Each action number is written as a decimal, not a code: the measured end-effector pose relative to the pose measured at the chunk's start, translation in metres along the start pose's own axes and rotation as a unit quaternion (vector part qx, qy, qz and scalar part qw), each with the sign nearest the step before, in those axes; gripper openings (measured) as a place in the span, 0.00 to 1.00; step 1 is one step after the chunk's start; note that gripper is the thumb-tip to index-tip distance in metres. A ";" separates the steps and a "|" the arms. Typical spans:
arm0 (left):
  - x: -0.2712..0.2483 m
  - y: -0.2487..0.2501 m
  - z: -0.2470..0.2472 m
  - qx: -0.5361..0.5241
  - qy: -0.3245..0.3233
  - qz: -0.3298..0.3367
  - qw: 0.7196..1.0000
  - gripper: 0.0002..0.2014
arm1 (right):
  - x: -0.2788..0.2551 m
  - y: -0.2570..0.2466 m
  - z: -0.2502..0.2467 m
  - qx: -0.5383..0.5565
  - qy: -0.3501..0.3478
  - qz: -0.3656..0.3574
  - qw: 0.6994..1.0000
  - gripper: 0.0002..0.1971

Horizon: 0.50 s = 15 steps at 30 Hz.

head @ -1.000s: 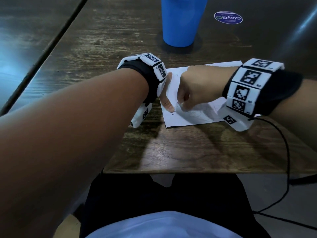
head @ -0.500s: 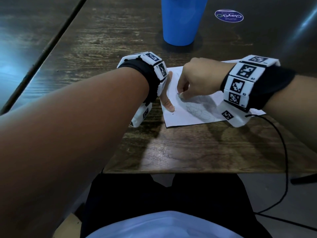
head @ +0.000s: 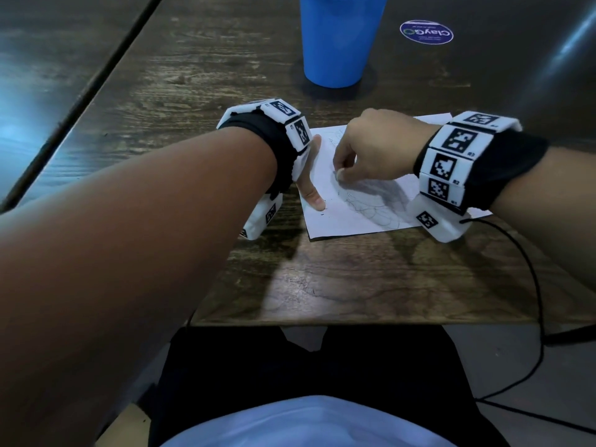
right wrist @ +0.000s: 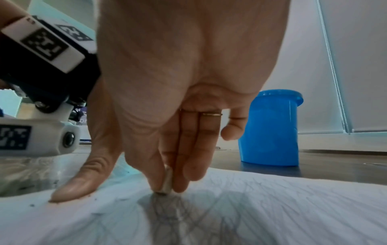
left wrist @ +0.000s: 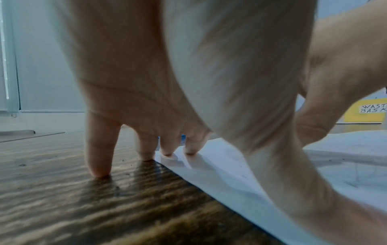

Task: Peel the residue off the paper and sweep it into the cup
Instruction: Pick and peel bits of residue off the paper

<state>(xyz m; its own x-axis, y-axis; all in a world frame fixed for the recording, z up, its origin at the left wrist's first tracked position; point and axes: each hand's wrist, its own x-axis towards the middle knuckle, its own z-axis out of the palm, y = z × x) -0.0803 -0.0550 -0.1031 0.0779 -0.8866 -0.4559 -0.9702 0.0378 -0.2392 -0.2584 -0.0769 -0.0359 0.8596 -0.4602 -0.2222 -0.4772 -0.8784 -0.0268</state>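
Note:
A white paper with pencil scribbles lies on the wooden table, and the blue cup stands behind it. My left hand presses straight fingers down at the paper's left edge; in the left wrist view two fingertips are on the paper and the others on the wood. My right hand pinches a small pale eraser and holds its end on the scribbled patch. A few dark crumbs lie on the sheet. The cup stands beyond the paper's far edge.
A round sticker lies right of the cup. A black cable hangs from my right wrist over the table's front edge. A seam runs along the left. A yellow box labelled waste basket stands in the background.
My right hand has drawn the eraser across the scribbles away from me, toward the cup. The left hand has stayed pressed on the paper.

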 end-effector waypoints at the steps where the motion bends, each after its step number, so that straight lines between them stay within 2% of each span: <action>1: -0.002 0.001 -0.003 -0.004 -0.001 0.000 1.000 0.87 | 0.001 0.000 0.000 0.005 -0.002 -0.005 1.000 0.07; 4: -0.004 0.001 -0.002 -0.002 0.001 -0.001 1.000 0.87 | -0.002 0.001 0.000 0.025 -0.035 -0.032 0.999 0.03; 8: -0.008 0.004 -0.006 0.013 0.000 -0.003 1.000 0.84 | -0.010 0.001 -0.001 0.051 -0.103 -0.066 0.991 0.03; 10: -0.006 0.003 -0.004 0.023 -0.001 -0.003 1.000 0.85 | -0.011 0.000 -0.001 0.045 -0.097 -0.059 0.993 0.04; 15: 0.005 -0.003 0.005 0.036 0.005 0.004 0.999 0.86 | 0.001 -0.003 -0.004 -0.011 -0.020 0.010 1.000 0.06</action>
<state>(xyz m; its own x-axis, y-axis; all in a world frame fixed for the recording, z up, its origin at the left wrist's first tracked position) -0.0761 -0.0575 -0.1094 0.0674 -0.8904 -0.4501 -0.9515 0.0783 -0.2974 -0.2553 -0.0747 -0.0323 0.8411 -0.4731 -0.2621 -0.4903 -0.8715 -0.0005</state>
